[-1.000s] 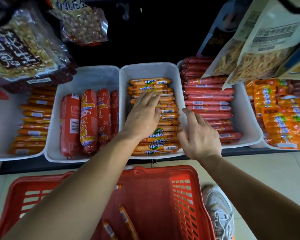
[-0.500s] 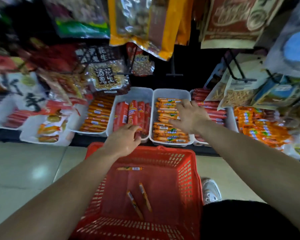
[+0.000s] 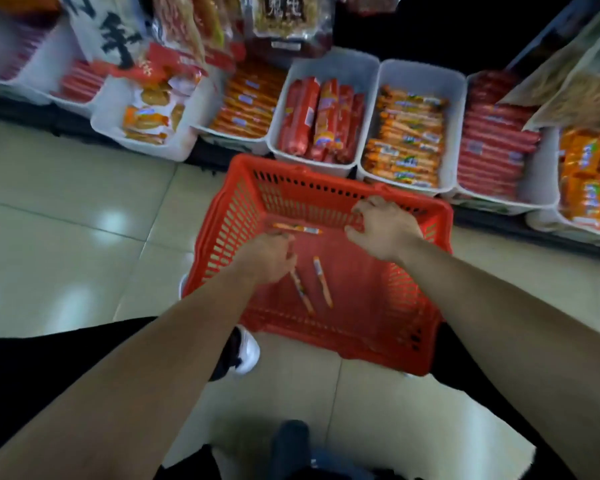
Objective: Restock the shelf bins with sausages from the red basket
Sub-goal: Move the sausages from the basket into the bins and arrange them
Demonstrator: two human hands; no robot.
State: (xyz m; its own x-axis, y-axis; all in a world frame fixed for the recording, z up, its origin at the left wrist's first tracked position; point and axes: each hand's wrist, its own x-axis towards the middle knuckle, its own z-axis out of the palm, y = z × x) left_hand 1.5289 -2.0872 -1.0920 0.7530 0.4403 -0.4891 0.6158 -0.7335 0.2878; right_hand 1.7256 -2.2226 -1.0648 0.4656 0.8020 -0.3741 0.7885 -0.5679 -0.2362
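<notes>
We judge this to be the pick-up step, with little stock left to move. The tiled floor (image 3: 77, 216) carries everything. Along its far edge runs the shelf, and the white bin (image 3: 423, 76) of thin orange sticks stands just beyond the far right corner of the red basket (image 3: 222, 233). The basket sits on the floor right in front of the shelf.

Both hands are down inside it. The left hand (image 3: 267, 259) is over the middle of the basket's bottom, and the right hand (image 3: 387, 232) is close to its far wall.

Three sausages remain. The far sausage (image 3: 297, 229) lies crosswise along the far wall, between the two hands and touching neither that we can see. The left sausage (image 3: 303, 294) and right sausage (image 3: 323, 282) lie side by side on the bottom.

The left fingers (image 3: 290, 256) are curled over the upper end of the left sausage, but we cannot tell whether they have closed on it. The right fingers (image 3: 364, 207) curl downward with their tips hidden, so we cannot tell their grip either.

Next, we think, comes a firm pinch on each loose stick, then a lift to the matching bin.
</notes>
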